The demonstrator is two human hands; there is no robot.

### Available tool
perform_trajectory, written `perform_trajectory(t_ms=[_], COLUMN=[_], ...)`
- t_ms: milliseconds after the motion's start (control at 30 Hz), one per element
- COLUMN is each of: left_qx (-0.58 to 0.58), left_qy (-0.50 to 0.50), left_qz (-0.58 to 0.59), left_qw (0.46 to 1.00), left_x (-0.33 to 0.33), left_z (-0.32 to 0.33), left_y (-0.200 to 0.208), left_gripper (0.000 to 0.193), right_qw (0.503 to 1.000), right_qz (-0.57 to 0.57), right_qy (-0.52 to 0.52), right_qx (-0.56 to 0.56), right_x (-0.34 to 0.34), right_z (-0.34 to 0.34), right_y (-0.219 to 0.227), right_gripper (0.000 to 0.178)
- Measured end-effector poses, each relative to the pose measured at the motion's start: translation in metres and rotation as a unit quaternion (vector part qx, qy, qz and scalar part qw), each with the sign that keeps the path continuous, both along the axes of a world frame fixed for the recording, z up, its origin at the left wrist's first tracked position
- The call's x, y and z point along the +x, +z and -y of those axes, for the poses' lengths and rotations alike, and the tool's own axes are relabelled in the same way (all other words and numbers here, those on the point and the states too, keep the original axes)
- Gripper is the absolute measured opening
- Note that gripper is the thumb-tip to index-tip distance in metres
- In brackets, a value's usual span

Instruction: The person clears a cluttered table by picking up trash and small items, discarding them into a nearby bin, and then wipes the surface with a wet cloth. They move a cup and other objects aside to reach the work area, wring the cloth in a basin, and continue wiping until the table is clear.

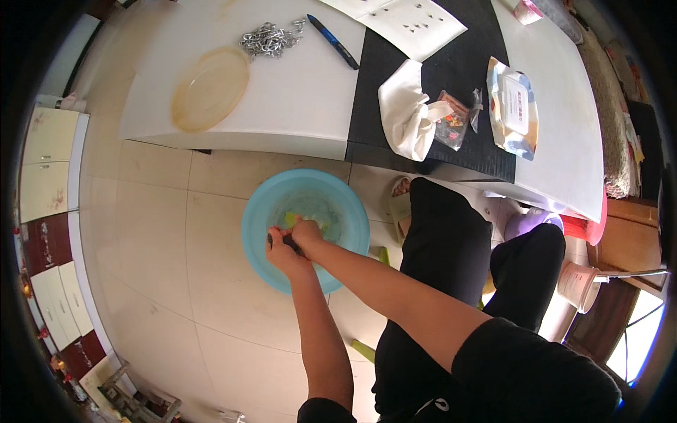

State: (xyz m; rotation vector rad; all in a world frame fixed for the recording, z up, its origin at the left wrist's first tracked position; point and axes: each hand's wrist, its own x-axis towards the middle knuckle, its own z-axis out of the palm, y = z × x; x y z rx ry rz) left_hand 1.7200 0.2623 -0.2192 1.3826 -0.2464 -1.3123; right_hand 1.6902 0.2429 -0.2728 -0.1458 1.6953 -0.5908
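Note:
Both of my hands are together over a light blue plastic basin (pixel 257 204) on the floor. My left hand (pixel 283 258) is closed round a slim dark thing (pixel 290 242), of which only short parts show. Just to the right and touching it, my right hand (pixel 307 235) is closed with its fingers curled down; what it holds is hidden. Beyond the fingers, a small yellow-green piece (pixel 291 218) shows inside the basin. Paler bits lie on the basin's bottom beside my right hand, too small to name.
Past the basin stands a table (pixel 296 120) with a metal chain (pixel 270 40), a blue pen (pixel 333 42), an oval translucent mat (pixel 211 88), a white cloth (pixel 407 113) and a wipes pack (pixel 512 106). My knees (pixel 451 240) are at the right. A pink bucket (pixel 577 286) stands farther right.

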Motion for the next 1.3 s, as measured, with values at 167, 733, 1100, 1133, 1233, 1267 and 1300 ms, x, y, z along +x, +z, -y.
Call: perform_trajectory(t_ms=[167, 733, 1100, 1133, 1233, 1267, 1300], left_qx=[0.077, -0.066, -0.26, -0.291, -0.357, -0.377, -0.402], left_qy=[0.071, -0.315, -0.49, -0.515, -0.544, -0.558, -0.574], left_qz=[-0.045, 0.165, 0.359, 0.369, 0.334, 0.33, 0.321], left_qw=[0.993, 0.932, 0.751, 0.717, 0.682, 0.661, 0.637], left_x=[0.01, 0.098, 0.002, -0.021, -0.123, -0.155, -0.195], left_z=[0.009, 0.01, 0.032, 0.031, 0.015, 0.017, 0.016], left_y=[-0.018, 0.068, 0.253, 0.268, 0.289, 0.291, 0.294], left_gripper=[0.027, 0.055, 0.024, 0.023, 0.024, 0.023, 0.022], right_qw=[0.983, 0.759, 0.798, 0.81, 0.814, 0.82, 0.811], right_qz=[-0.119, -0.268, -0.262, -0.239, -0.204, -0.216, -0.249], right_qy=[0.134, 0.332, 0.084, 0.058, -0.013, -0.035, -0.035], right_qx=[-0.044, -0.492, -0.536, -0.532, -0.544, -0.529, -0.529], right_x=[0.002, -0.001, -0.154, -0.183, -0.29, -0.321, -0.363], right_z=[-0.002, -0.004, -0.005, -0.012, -0.06, -0.091, -0.113], right_y=[0.007, 0.058, 0.276, 0.287, 0.306, 0.331, 0.336], right_gripper=[0.038, 0.024, 0.036, 0.037, 0.037, 0.034, 0.034])
